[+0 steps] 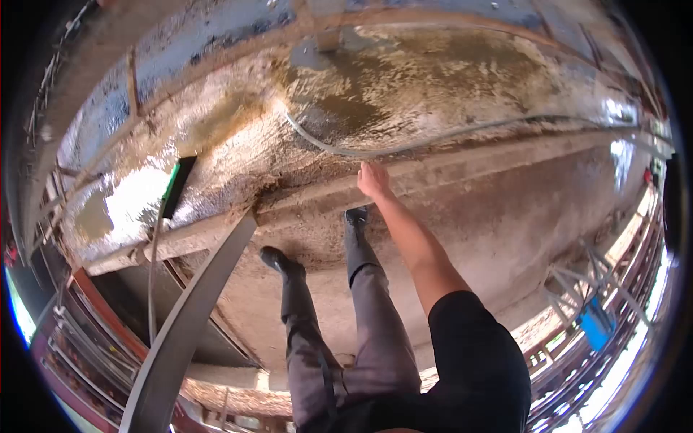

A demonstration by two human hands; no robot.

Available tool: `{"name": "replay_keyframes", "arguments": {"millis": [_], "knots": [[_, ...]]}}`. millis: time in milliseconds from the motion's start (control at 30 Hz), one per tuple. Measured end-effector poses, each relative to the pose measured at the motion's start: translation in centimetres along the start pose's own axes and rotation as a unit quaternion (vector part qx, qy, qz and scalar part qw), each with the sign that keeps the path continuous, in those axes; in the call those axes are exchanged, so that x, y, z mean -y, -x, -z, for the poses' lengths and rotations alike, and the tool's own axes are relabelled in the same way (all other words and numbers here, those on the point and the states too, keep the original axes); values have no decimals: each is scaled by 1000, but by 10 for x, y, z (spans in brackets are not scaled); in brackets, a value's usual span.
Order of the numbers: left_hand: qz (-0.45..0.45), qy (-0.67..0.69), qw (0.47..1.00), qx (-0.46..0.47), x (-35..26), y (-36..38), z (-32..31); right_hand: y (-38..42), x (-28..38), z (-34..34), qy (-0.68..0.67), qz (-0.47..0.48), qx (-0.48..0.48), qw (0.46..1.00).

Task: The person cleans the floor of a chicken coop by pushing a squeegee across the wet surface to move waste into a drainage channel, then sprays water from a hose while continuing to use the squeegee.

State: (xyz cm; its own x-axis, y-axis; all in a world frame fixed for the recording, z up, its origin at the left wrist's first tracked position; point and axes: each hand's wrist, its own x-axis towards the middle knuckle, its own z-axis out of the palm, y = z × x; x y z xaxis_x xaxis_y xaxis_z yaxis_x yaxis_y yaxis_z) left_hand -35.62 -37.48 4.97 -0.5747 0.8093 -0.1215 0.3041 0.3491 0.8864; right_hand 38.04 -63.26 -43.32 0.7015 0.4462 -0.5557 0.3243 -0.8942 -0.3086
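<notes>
My right hand [373,180] is stretched forward over the concrete kerb, its fingers curled closed. Whether anything is inside the fingers is hidden from this angle. Just beyond the knuckles a pale hose [354,152] lies in a curve on the wet floor [231,137], with a small gap seeming to separate it from the hand. Bright water shows around the hose's left end. My left hand is out of view.
A green-and-black broom [174,186] stands at the left, its handle against the kerb [462,162]. A grey metal post [191,325] rises left of my boots [355,216]. At right are a metal frame and a blue object [596,323].
</notes>
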Motion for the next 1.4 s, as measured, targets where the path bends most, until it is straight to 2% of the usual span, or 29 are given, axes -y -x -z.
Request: {"name": "replay_keyframes", "arguments": {"millis": [67,167,267,467,567,600,700,833,933,1033,1133,1267,1400], "knots": [[-8,-65,997,-46,23,37,-14,-51,-5,-30,17,20,62,998],[-4,-104,992,-77,46,72,-24,-91,13,-43,90,-16,158,983],[5,-128,987,-99,60,96,-24,-117,0,-94,171,35,85,981],[19,-142,982,-125,78,121,-21,-149,-37,-140,225,81,89,967],[28,-147,979,-137,84,130,-18,-140,-24,-117,180,63,64,980],[28,-146,980,-135,87,130,-18,-133,-26,-111,180,87,37,979],[34,-134,980,-144,98,134,-17,-140,-24,-107,223,58,80,970],[37,-147,977,-149,107,141,-15,-145,-25,-115,250,89,96,959],[39,-145,977,-153,115,144,-18,-148,-33,-123,264,76,79,958],[39,-110,980,-158,122,149,-21,-153,-35,-125,272,104,95,952],[54,-114,982,-144,128,148,-20,-152,-48,-131,279,182,44,942],[68,-185,970,-142,122,156,-15,-131,-44,-83,149,113,70,980],[66,-171,974,-134,112,158,-9,-91,-36,20,67,137,30,988]]}}
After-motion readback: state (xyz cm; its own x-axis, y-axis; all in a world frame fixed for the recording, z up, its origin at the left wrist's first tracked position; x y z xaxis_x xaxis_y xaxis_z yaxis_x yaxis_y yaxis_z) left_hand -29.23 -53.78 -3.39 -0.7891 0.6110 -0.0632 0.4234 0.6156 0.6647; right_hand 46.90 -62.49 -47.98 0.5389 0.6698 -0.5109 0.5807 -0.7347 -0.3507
